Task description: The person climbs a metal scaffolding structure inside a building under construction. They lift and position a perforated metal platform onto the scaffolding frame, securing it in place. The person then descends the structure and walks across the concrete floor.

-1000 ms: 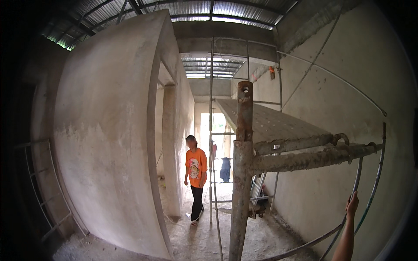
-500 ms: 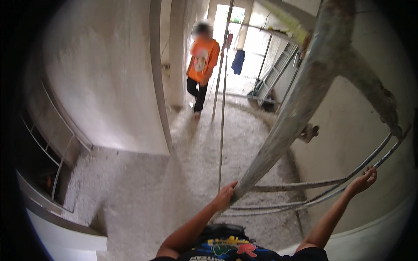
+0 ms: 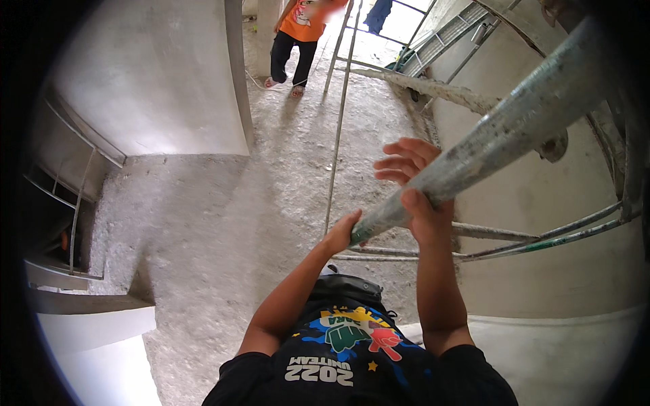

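Note:
A thick grey metal pipe (image 3: 504, 139), part of a scaffold frame and spotted with dried mortar, slants from the upper right down to just in front of my body. Its lower end is in my left hand (image 3: 343, 233), with the fingers closed round it. My right hand (image 3: 430, 220) is higher up the pipe. Its thumb side lies against the metal, while the fingers stretch out past the far side, spread and not wrapped round it. Thinner curved bars (image 3: 535, 243) of the frame run off to the right, below the pipe.
A person in an orange shirt (image 3: 301, 27) stands at the far end of the rough floor (image 3: 196, 271). Thin upright rods (image 3: 336, 149) rise ahead of me. A ladder (image 3: 443, 37) leans at the far right. A bare wall (image 3: 162, 81) juts out on the left, near a railed opening (image 3: 74, 216).
My right hand has left the thin bars at the right and come in to the thick pipe. The left hand keeps its grip. My view has tipped downward, and the person ahead appears nearer.

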`<state>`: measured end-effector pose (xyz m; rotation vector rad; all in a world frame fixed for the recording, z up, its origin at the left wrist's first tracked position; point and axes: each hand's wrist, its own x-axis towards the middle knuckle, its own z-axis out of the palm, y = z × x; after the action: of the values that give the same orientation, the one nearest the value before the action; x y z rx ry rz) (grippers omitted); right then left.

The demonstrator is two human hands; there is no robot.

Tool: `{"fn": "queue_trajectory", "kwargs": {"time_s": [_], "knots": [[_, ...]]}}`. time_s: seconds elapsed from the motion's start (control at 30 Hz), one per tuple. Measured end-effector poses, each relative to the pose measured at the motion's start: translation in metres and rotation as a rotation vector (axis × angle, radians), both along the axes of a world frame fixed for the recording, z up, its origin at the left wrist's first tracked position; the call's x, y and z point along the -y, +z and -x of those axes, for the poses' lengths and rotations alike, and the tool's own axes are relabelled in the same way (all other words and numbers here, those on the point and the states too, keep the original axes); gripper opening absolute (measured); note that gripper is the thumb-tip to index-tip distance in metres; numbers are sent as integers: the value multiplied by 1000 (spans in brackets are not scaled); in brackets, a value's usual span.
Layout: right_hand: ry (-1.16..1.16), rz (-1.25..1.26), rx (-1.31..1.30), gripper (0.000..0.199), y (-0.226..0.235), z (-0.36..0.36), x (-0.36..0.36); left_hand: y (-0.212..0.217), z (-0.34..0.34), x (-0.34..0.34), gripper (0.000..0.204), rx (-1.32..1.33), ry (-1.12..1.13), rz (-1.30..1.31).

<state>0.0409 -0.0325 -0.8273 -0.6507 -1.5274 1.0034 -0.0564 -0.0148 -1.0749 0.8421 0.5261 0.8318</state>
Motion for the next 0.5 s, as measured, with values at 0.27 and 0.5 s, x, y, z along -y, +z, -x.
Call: {"fn": "queue_trajectory", "kwargs": {"time_s": [0.27,0.5], "knots": [[101,170,-101,23,-2,-3,5,-86,-43,0,32,-326,493,-552],[119,95,11,38,3,-4,19,-37,-13,19,23,-453,164,-824]]}}
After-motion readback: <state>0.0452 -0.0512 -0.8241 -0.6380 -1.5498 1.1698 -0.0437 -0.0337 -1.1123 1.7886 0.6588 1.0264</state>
